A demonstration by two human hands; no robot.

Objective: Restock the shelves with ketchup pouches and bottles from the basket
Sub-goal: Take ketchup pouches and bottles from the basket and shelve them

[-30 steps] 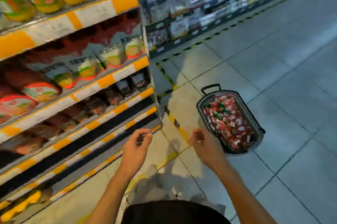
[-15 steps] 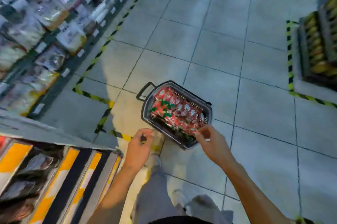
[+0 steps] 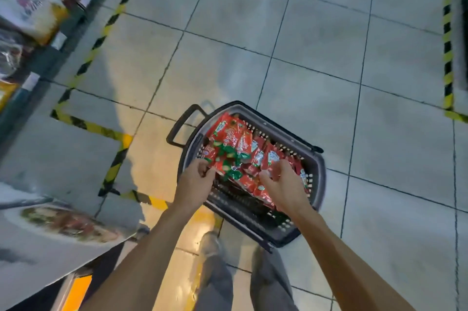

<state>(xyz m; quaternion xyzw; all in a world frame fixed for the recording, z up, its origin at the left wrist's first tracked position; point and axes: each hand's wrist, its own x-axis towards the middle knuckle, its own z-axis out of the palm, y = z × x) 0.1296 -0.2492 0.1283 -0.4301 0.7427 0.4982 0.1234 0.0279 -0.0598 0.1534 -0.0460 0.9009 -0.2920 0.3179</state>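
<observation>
Tiled floor (image 3: 316, 57), basket (image 3: 319, 171) (pouches (image 3: 235, 148) inside), hands above.

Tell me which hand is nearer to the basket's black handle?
Left. The left hand is over the basket's left rim, just below the handle. The right hand is over the ketchup pouches toward the right side, farther from it.

Grey tiled floor (image 3: 316, 39) with yellow-black hazard tape (image 3: 111, 19) edging shelving.

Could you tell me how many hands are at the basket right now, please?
2: the left hand at the basket's left edge, the right hand over the ketchup pouches toward its right.
</observation>
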